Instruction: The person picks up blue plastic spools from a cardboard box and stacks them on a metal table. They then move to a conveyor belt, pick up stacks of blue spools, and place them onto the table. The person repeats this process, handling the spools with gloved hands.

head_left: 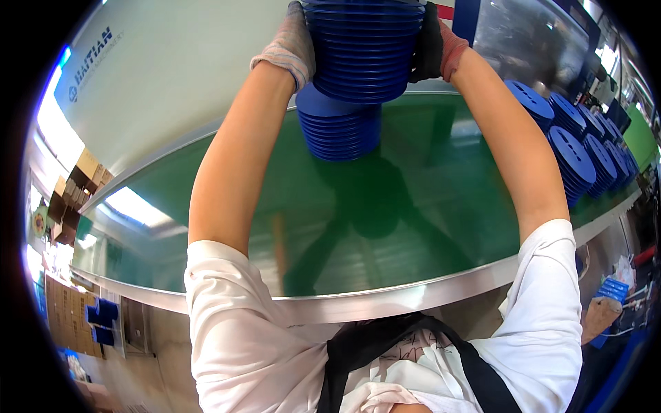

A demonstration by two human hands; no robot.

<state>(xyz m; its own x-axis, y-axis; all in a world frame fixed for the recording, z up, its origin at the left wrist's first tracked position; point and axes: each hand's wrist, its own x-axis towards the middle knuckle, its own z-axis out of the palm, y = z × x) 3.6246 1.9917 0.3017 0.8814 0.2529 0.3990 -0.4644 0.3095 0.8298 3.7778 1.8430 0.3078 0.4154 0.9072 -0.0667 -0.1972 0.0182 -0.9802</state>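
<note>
Both my arms reach forward over a green-topped table. Between my gloved hands is a tall stack of blue round plastic discs (363,62), its top cut off by the picture's upper edge. My left hand (292,45), in a light striped glove, presses the stack's left side. On its right side is my right hand (437,47), in a glove with a dark palm and a reddish cuff. Below and slightly behind the held stack, a second stack of blue discs (339,131) stands on the green surface, partly covered by the upper one.
More stacks of blue discs with slotted tops (573,155) crowd the table's right end. The green tabletop (441,206) has a pale metal rim (385,303) nearest me. A large pale machine panel (179,62) rises behind. Cardboard boxes (69,310) lie at lower left.
</note>
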